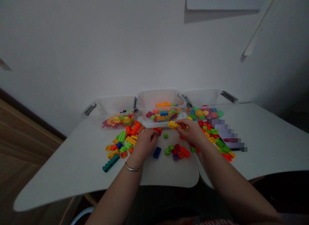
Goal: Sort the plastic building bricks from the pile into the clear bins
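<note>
My right hand point(190, 130) pinches a yellow toy building block point(173, 124) between thumb and fingers, in front of the middle box. My left hand point(146, 140) is low over the white table, its fingers curled together. A red building block point(158, 130) shows just beyond those fingertips; whether they grip it or anything else is hidden. Between the hands lies a small green block point(165, 135). Closer to me are a dark blue block point(157, 152) and a little group of red blocks point(184, 152), with green ones and a purple block point(175, 157) beside them.
Three see-through plastic boxes stand along the wall: left box point(116, 102), middle box point(159, 96), right box point(204, 95), all with colourful pieces inside. Mixed blocks are heaped left, including a long teal block point(111, 163), and right, beside a partly blurred flat device point(223, 131).
</note>
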Motion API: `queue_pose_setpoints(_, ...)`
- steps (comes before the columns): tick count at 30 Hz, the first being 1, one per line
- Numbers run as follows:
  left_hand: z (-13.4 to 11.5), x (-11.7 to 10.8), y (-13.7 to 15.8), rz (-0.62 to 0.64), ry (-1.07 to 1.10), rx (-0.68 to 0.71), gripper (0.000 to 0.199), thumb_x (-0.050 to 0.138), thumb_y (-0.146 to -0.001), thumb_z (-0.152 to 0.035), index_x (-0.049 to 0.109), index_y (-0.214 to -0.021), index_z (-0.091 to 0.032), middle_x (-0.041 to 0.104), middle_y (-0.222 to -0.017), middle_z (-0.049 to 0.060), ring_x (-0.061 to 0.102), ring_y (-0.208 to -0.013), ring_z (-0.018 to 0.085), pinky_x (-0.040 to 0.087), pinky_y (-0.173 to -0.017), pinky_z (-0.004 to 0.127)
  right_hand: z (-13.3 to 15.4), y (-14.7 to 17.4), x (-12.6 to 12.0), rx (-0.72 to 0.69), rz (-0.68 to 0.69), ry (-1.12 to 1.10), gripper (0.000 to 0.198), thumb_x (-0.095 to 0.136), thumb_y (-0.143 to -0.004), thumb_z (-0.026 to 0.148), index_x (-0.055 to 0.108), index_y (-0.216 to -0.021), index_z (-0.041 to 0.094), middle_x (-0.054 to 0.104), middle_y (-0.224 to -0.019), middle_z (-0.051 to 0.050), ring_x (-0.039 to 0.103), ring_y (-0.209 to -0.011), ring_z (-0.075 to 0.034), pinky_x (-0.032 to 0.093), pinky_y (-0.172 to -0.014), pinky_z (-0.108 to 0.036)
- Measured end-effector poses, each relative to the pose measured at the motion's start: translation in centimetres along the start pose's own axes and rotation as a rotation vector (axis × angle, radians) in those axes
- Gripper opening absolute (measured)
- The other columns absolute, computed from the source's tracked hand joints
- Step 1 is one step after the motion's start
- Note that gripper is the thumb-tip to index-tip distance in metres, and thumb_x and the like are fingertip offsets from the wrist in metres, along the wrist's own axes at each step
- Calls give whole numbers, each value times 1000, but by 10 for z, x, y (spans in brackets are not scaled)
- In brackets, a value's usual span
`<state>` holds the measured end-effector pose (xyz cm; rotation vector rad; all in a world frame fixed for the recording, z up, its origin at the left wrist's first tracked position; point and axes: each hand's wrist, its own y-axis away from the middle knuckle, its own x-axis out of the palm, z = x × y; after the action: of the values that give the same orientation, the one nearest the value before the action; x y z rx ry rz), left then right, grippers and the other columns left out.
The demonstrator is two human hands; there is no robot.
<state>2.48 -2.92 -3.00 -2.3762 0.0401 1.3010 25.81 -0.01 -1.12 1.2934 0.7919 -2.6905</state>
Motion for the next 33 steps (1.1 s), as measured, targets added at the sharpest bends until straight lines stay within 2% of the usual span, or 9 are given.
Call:
queue_pose_setpoints(2,0,-1,0,4,-9,3,19,53,-85,-12,71,-86,-19,73,-90,6,63,-90,23,49,-87,39,1,-7,-4,-29,-133,-108,30,55,-86,34,69,-109,20,72,-108,-10,67,-91,-23,54,-78,-35)
queue_pose_setpoints(5,1,-1,1,5,-21,0,19,53,-85,-13,71,-86,-19,73,-89,5,63,-90,23,49,-86,39,2,-23,-16,-76,-284,-151,32,54,-87,36,68,-110,20,72,-108,-10,66,-87,-22,54,-78,-36)
queue_pose_setpoints(10,5,0,2,-9,-10,9,20,53,-84,-12,71,-86,-20,73,-90,5,63,-91,23,49,-86,39,5,-58,-28,-85,-407,-97,33,51,-89,35,67,-113,19,71,-108,-11,64,-89,-23,52,-85,-38)
queue_pose_setpoints(13,6,2,1,-8,-12,7,21,52,-84,-11,71,-86,-20,74,-90,5,63,-90,23,49,-86,39,9,-75,-22,-89,-368,-41,32,52,-89,31,67,-114,19,70,-113,-11,64,-92,-23,50,-89,-39)
queue_pose_setpoints(17,5,1,1,-4,-13,-2,21,52,-85,-12,71,-86,-19,74,-89,6,63,-90,24,49,-86,40,15,-87,-9,-107,-171,35,31,51,-91,28,70,-113,17,71,-113,-11,65,-100,-22,49,-90,-36)
queue_pose_setpoints(21,4,1,1,3,-13,4,20,53,-85,-11,71,-86,-19,74,-89,6,63,-89,24,48,-86,39,22,-88,-7,-155,-49,208,33,45,-95,30,74,-104,19,74,-107,-9,66,-98,-24,47,-90,-37)
queue_pose_setpoints(25,4,2,1,0,-15,6,20,53,-85,-12,71,-87,-19,74,-90,6,63,-89,23,48,-86,39,28,-86,-12,-187,56,413,42,37,-99,35,75,-99,18,76,-97,-11,66,-92,-27,44,-89,-41)
queue_pose_setpoints(29,4,2,1,1,-11,-2,20,53,-85,-12,72,-87,-19,74,-90,6,63,-90,23,48,-87,38,28,-83,-13,-217,66,476,43,35,-100,36,74,-106,18,76,-100,-10,66,-94,-27,43,-90,-41)
queue_pose_setpoints(33,5,2,0,14,-8,3,21,52,-85,-13,72,-87,-18,74,-91,6,63,-90,24,48,-87,39,23,-85,-10,-242,47,446,42,37,-99,35,73,-108,17,76,-101,-9,66,-95,-26,44,-93,-42)
